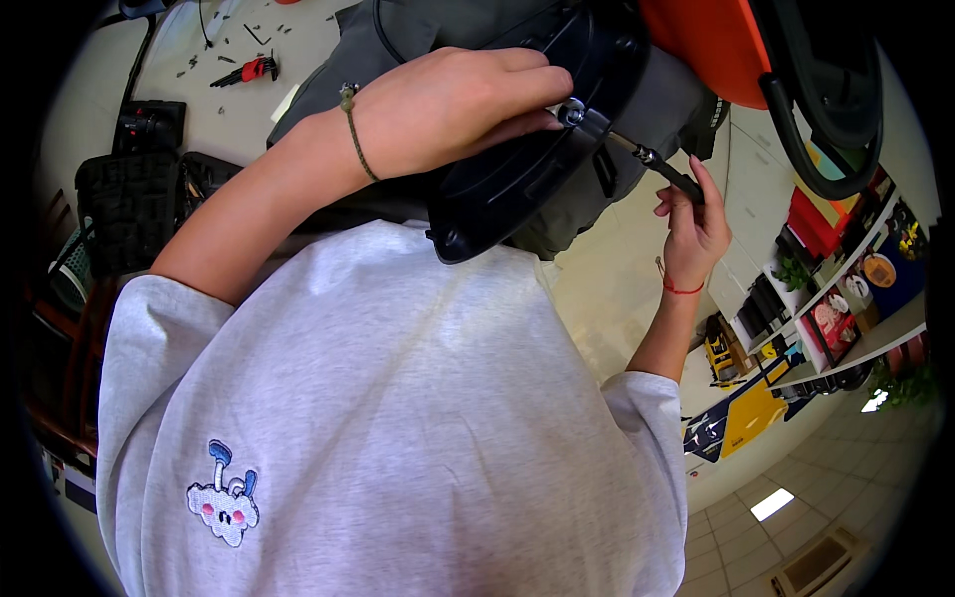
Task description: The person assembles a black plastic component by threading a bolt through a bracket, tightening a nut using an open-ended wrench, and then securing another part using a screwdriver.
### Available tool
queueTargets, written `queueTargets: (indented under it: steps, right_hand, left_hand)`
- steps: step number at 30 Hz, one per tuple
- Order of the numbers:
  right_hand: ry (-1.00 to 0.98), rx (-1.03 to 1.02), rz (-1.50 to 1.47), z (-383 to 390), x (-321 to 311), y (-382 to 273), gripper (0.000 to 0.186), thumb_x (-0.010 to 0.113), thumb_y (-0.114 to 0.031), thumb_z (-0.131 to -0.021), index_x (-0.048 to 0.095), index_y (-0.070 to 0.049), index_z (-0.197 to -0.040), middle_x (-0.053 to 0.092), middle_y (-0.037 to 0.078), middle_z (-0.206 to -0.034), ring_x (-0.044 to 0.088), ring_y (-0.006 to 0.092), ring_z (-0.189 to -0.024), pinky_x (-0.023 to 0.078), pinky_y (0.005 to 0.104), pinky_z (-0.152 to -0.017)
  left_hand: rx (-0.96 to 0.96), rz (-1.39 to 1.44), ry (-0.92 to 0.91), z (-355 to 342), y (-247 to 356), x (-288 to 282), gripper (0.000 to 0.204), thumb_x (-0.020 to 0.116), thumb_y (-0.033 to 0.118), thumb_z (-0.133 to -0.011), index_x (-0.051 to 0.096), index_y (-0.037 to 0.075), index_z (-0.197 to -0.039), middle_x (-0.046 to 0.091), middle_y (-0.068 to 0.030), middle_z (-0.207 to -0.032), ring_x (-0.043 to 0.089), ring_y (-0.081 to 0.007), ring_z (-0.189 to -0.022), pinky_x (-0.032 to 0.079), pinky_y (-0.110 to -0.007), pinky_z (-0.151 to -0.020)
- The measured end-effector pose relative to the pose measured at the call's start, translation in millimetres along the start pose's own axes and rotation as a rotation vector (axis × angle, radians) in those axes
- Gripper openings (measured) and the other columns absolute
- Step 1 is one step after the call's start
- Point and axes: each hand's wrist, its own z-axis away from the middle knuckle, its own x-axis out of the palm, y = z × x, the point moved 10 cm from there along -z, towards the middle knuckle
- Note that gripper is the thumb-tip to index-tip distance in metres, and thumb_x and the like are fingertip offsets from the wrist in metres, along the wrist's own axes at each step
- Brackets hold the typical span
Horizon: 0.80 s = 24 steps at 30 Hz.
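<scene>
Our L hand reaches in from the left, fingers bent, thumb & forefinger pinching a small metal bit at the right edge of a black plastic part. The part lies under & just to the right of that hand, tilted, its near end by our grey shirt, dark fabric beneath. Our R hand, well apart on the right, has its fingers round the black handle of a driver; the shaft runs left to the part's edge, just beside the metal bit. Whether the tip is seated, we can't tell. A green cord circles our L wrist, a red one the R. Far left, a table bears a red-held hex key set w/ loose screws about; left of our forearm, an open tool case. Far right, an orange panel w/ black frame; beyond the R hand, stocked shelves.
</scene>
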Motion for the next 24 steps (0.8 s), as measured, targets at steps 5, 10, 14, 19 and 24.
queueTargets:
  steps: [5,10,14,19,24]
  right_hand:
    - [-0.021,0.062,-0.406,-2,-10,-2,0.032,0.053,0.001,-0.087,0.054,0.001,-0.119,0.060,0.007,-0.086,0.054,0.0103,-0.072,0.043,0.0207,-0.064]
    - [-0.048,-0.025,-0.481,-6,-10,-3,0.033,0.054,-0.003,-0.088,0.051,0.003,-0.121,0.059,0.010,-0.088,0.052,0.0112,-0.071,0.041,0.0221,-0.065]
    - [-0.016,0.045,-0.594,-5,-15,-11,0.038,0.056,-0.001,-0.087,0.047,0.002,-0.123,0.060,0.016,-0.099,0.056,0.0132,-0.076,0.042,0.0216,-0.066]
    - [-0.012,-0.081,-0.516,-10,-23,-3,0.032,0.054,0.004,-0.086,0.052,0.001,-0.117,0.055,0.024,-0.116,0.058,0.0163,-0.081,0.046,0.0227,-0.070]
    - [-0.033,0.048,-0.952,-4,-1,-3,0.024,0.047,0.000,-0.089,0.054,0.002,-0.113,0.047,0.027,-0.126,0.055,0.0205,-0.094,0.044,0.0302,-0.088]
  left_hand:
    - [0.005,-0.014,0.000,-1,0,2,0.017,0.059,0.008,-0.082,0.049,0.003,-0.095,0.053,-0.0124,-0.087,0.055,-0.0341,-0.078,0.045,-0.039,-0.065]
    - [-0.006,-0.012,0.012,0,-1,5,0.018,0.060,0.010,-0.082,0.049,0.003,-0.094,0.054,-0.0120,-0.088,0.056,-0.0333,-0.078,0.046,-0.039,-0.064]
    - [0.008,-0.021,0.019,0,-2,4,0.018,0.061,0.011,-0.082,0.049,0.003,-0.094,0.055,-0.0116,-0.088,0.057,-0.0329,-0.079,0.046,-0.038,-0.064]
    - [0.005,-0.034,0.017,0,-1,5,0.018,0.061,0.011,-0.082,0.049,0.003,-0.094,0.054,-0.0115,-0.087,0.057,-0.0328,-0.078,0.046,-0.038,-0.064]
    - [0.008,-0.020,0.030,0,-1,4,0.018,0.061,0.011,-0.082,0.049,0.003,-0.094,0.054,-0.0117,-0.087,0.056,-0.0328,-0.078,0.046,-0.038,-0.064]
